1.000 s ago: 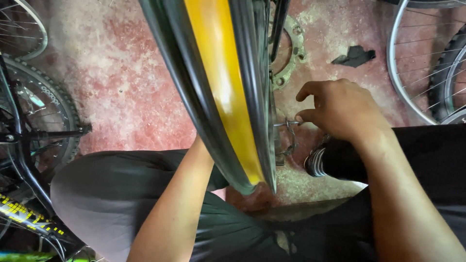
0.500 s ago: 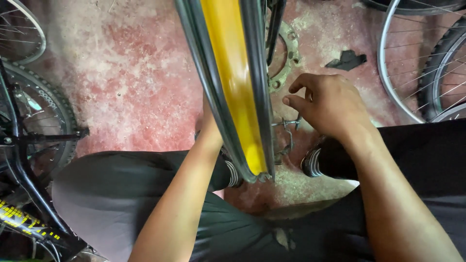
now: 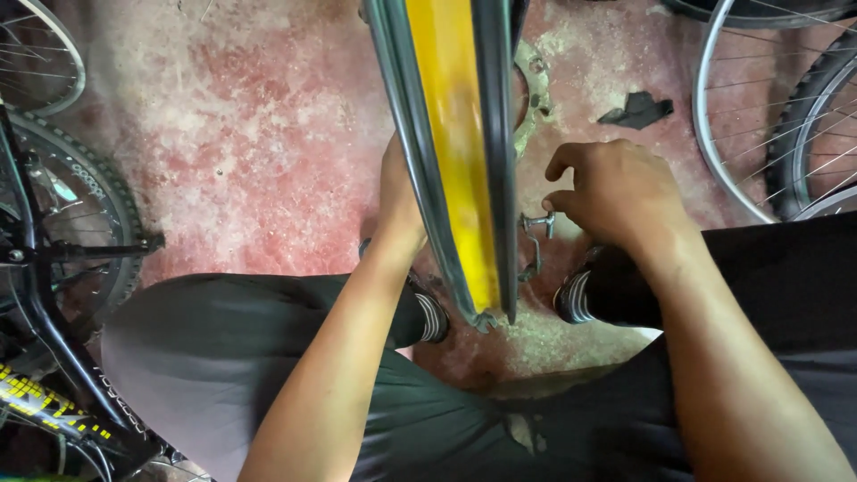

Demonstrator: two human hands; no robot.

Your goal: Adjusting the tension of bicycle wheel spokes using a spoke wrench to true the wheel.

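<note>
Left hand [image 3: 399, 192] is pressed against the wheel rim [image 3: 455, 152], fingers hidden behind it. Right hand [image 3: 616, 192] pinches the axle end [image 3: 537, 223] just beside its fingertips; a slack pinch could let the rim tip floorward.

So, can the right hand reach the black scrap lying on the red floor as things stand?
Probably yes. The right hand sits at the small metal tool beside the wheel rim, and the black scrap lies just beyond its knuckles, with only bare floor between.
</note>
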